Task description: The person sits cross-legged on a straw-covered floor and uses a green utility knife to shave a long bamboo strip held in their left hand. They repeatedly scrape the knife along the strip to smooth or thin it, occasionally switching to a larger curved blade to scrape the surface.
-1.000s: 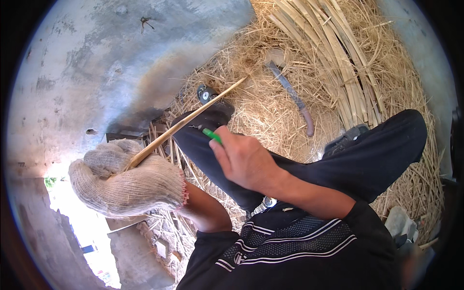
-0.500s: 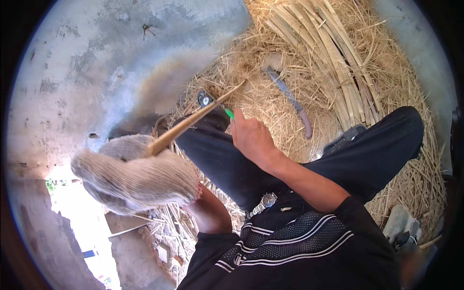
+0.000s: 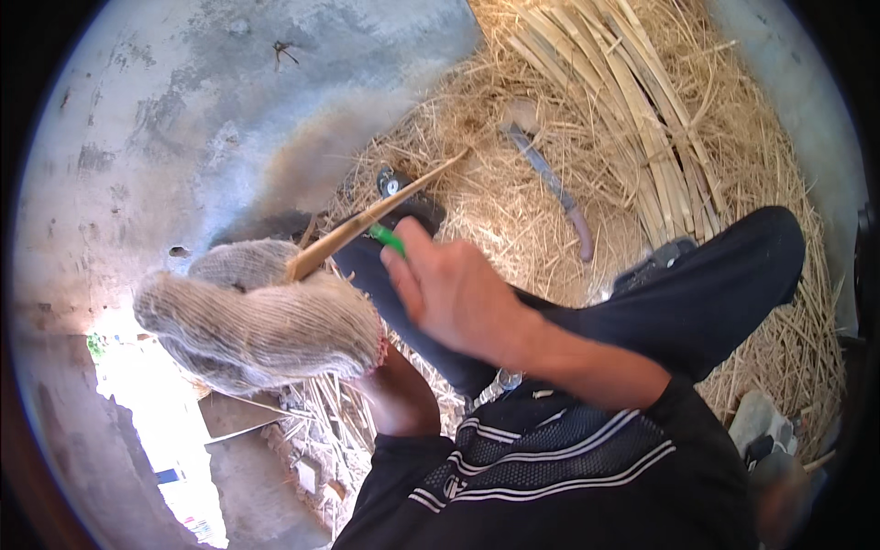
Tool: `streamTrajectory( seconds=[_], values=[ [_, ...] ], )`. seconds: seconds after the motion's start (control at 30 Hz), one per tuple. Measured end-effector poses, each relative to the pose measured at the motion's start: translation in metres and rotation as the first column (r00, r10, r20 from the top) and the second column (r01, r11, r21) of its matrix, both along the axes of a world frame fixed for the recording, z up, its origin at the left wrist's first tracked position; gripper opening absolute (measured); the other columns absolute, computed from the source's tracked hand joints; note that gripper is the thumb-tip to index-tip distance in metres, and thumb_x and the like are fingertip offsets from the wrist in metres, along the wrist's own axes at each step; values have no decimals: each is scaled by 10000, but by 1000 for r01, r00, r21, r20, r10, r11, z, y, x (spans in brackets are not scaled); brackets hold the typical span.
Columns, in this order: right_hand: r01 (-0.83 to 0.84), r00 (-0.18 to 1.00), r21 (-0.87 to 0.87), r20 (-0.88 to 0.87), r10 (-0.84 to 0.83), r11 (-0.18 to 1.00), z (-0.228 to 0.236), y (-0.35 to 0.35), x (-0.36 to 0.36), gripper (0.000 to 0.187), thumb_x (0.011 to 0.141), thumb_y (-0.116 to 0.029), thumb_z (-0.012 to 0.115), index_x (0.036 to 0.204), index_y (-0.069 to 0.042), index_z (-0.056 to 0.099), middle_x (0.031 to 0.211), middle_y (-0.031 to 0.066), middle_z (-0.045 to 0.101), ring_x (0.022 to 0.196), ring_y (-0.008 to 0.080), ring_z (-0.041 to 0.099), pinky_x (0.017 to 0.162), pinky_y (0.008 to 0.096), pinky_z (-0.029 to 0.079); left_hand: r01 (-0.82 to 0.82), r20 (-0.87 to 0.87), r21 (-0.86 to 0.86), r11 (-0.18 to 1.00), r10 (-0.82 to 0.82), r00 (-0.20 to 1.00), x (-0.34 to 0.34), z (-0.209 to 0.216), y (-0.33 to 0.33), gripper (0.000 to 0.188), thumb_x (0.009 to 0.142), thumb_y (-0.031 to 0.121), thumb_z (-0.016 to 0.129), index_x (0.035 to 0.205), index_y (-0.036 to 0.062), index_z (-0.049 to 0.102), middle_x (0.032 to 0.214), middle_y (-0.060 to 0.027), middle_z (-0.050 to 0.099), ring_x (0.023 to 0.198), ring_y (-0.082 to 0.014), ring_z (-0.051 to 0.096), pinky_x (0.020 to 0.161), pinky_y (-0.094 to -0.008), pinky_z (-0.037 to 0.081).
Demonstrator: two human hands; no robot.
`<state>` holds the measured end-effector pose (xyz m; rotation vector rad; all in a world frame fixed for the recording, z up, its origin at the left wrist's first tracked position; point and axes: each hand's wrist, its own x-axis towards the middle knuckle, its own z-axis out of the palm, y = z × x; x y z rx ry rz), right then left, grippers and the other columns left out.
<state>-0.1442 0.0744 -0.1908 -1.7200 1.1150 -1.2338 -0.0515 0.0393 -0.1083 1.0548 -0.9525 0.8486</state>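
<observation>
A grey knitted glove covers my left hand [image 3: 266,321], which is closed round the thick end of a tapering wooden strip [image 3: 367,217]. The strip slants away up to the right, its thin tip over the straw. My right hand [image 3: 449,284] is bare and grips a small tool by its green handle [image 3: 388,238], held against the near side of the strip. The tool's working end is hidden behind or along the strip, so its kind does not show clearly.
A machete [image 3: 550,183] with a brown handle lies on the straw [image 3: 495,211] beyond my crossed legs. A bundle of long split strips [image 3: 642,119] lies at the far right. A stained grey wall [image 3: 211,119] rises on the left. A pale stone-like lump [image 3: 761,422] sits at my right.
My right hand has moved left and nearer to me, drawing the green-handled tool along the strip toward the gloved hand. My left hand and the strip have barely shifted.
</observation>
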Motion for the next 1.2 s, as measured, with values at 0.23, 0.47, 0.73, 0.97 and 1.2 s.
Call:
streamTrajectory(
  seconds=[0.23,0.47,0.73,0.97,1.2],
  values=[
    [95,960,61,-270,-76,994,-13,-7,-4,203,957,-190,511,901,-1,460,535,214,559,501,397,607,445,457,490,32,-6,-8,999,-32,999,-1,7,-1,375,979,347,374,995,0,515,761,-64,525,561,-107,545,476,-230,503],
    [209,908,130,-394,-143,969,-42,-20,1,231,974,-221,479,939,6,465,599,244,588,583,435,631,530,490,524,4,-7,-13,1000,-4,1000,-6,3,-3,410,989,388,352,1013,8,504,790,-63,525,591,-105,550,502,-230,519],
    [-34,995,286,-75,58,958,-17,-18,-14,242,944,-167,475,1066,37,428,712,333,589,714,500,613,653,566,489,-52,-17,-15,999,52,999,-4,-3,-3,450,1000,435,327,1034,17,491,823,-61,525,625,-103,557,531,-230,538],
    [-164,981,10,105,162,986,-2,1,-24,351,959,-137,507,1260,3,393,666,238,580,610,424,602,569,486,453,-180,100,116,977,169,981,2,23,3,486,1010,476,305,1053,25,480,852,-60,526,655,-102,563,556,-230,554],
    [-99,985,-38,140,104,994,6,9,-29,319,964,-158,511,1229,6,445,667,219,593,599,406,607,564,472,476,340,-50,300,892,-341,939,0,44,29,491,1007,498,329,956,41,503,784,-47,526,625,-103,552,542,-226,521]
  ],
)
